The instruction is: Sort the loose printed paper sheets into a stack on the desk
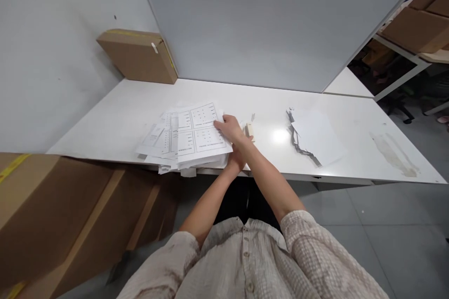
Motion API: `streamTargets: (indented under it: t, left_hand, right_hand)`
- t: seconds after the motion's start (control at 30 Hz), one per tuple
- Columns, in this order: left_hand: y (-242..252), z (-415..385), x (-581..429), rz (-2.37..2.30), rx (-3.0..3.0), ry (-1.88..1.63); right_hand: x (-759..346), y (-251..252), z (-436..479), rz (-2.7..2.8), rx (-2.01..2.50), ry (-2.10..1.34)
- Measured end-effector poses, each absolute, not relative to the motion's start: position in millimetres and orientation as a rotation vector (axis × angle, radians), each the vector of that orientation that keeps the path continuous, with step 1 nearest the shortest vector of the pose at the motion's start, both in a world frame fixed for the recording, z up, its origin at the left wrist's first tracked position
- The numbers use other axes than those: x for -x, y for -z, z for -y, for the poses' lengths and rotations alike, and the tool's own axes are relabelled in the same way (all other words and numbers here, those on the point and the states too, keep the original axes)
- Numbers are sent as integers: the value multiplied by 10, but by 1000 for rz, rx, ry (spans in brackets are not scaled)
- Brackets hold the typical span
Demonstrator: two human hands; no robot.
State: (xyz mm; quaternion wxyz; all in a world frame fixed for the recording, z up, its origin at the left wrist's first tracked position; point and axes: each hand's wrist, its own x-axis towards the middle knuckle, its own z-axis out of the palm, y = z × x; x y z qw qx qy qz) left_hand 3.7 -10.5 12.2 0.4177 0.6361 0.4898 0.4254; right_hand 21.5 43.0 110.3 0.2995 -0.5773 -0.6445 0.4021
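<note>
A loose pile of printed paper sheets (201,138) lies on the left half of the white table, its lower edges hanging over the front. My right hand (231,128) pinches the right edge of the top printed sheets, with the thumb above and the other fingers below. Under my right wrist, my left hand (237,156) is at the pile's lower right corner; its fingers are mostly hidden. Just right of the hands sits a small beige block-like object (249,131), partly covered by my right wrist.
On the table's right half lies a second stack of white paper (317,135) with uneven dark-looking edges. A cardboard box (140,56) stands in the back left corner against the tall grey panel (245,23). Large cartons (80,210) are below left. The white table (365,117) has a stained patch at right.
</note>
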Motion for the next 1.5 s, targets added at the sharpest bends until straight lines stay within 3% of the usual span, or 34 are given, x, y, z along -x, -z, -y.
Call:
streamTargets:
  t: [0.17, 0.4, 0.67, 0.93, 1.03, 1.13, 1.27, 1.33, 1.43, 1.5]
  left_hand:
    - [-156, 146, -54, -1373, -1897, -1016]
    - [-111, 157, -53, -1433, -2213, -965]
    - [-115, 159, -49, -1430, -2266, -981]
    - [-211, 236, -15, -1245, -2066, -1212]
    - [-366, 426, -48, -1009, -1760, -1247]
    - [-513, 621, -92, -731, -1410, -1068]
    - [-576, 698, -97, -576, -1045, -959]
    - [-559, 653, -79, -625, -944, -994]
    - [-509, 549, -54, -762, -927, -1027]
    - [-468, 491, -48, -853, -952, -1049]
  right_hand:
    - [-527, -1085, -392, 1751, 1598, -865]
    - [-2236, -892, -297, 1404, 2302, 4]
    - [-2572, -488, -293, 1344, 2449, 29]
    - [-2451, -1017, 340, 1520, 2171, 259]
    - [-2198, -1291, 946, 1673, 1930, 24]
    - [-1975, -1461, 1370, 1656, 1682, -309]
    - [-2096, -1440, 1227, 1545, 1563, -718]
    - [-2355, -1310, 888, 1458, 1651, -659]
    - [-2781, -1021, 297, 1339, 1940, -167]
    - [-2964, -829, -8, 1400, 2112, -88]
